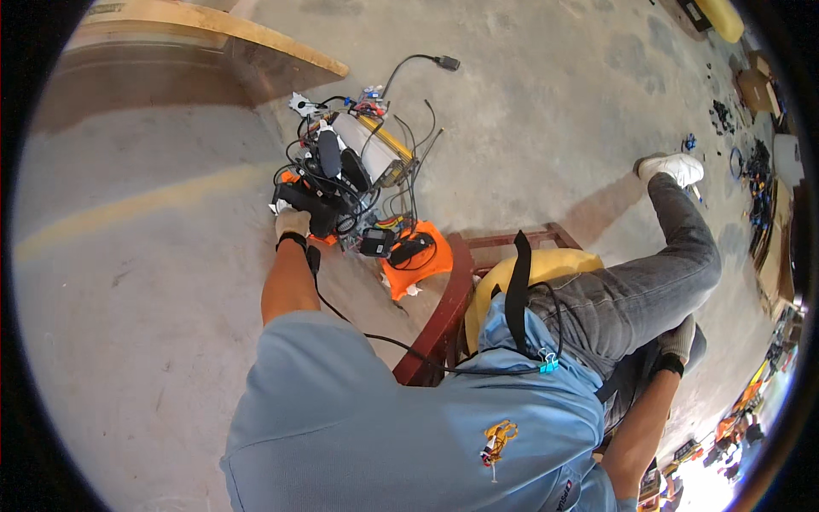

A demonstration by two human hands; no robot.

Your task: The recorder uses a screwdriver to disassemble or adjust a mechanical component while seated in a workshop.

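My left hand, in a pale knit glove, reaches to the near left edge of a heap of electronic scrap on the floor. It touches a black plastic piece there; its fingers are mostly hidden. In the heap lie a silver metal case with a yellow edge, a dark oblong device, a black power adapter and tangled black cables. An orange bag lies at its near right side with a black part on it. Gloved too, my right hand lies along my leg, holding nothing visible.
A red wooden chair with a yellow cushion is under me. A wooden board stands at upper left. A black cable runs from my left wrist to a clip on my shirt. Cardboard and loose parts line the right.
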